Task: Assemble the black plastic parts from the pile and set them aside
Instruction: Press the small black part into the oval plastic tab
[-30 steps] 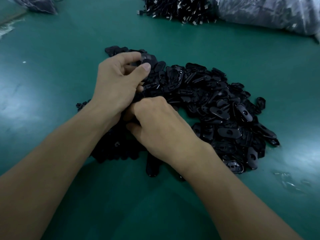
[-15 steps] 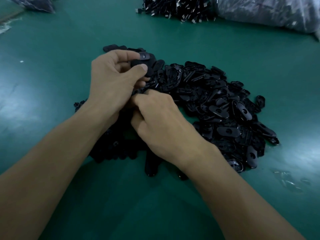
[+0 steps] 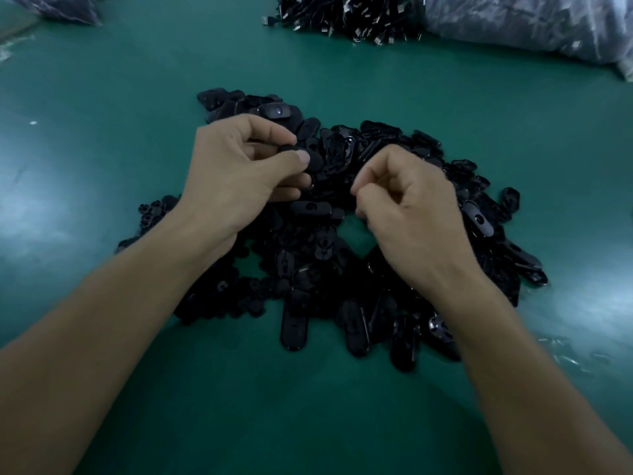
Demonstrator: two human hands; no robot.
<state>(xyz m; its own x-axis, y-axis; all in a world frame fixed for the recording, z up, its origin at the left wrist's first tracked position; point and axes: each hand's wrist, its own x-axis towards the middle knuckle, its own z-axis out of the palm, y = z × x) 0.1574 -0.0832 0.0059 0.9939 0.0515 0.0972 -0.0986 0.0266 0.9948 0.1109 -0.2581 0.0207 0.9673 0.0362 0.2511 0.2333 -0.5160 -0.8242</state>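
while a green table spreads wide, a heap of flat, oblong black plastic parts, many with a small round hole, lies mid-table. left hand hovers over it, thumb and forefinger pinching one dark part. right hand is just beside, fingers curled inward; whether it holds anything, i cannot tell.

A green table is stretching across the whole view. At its far edge a heap of black cables is lying just beside a big plastic bag, and another dark bag is sitting in the far left corner.
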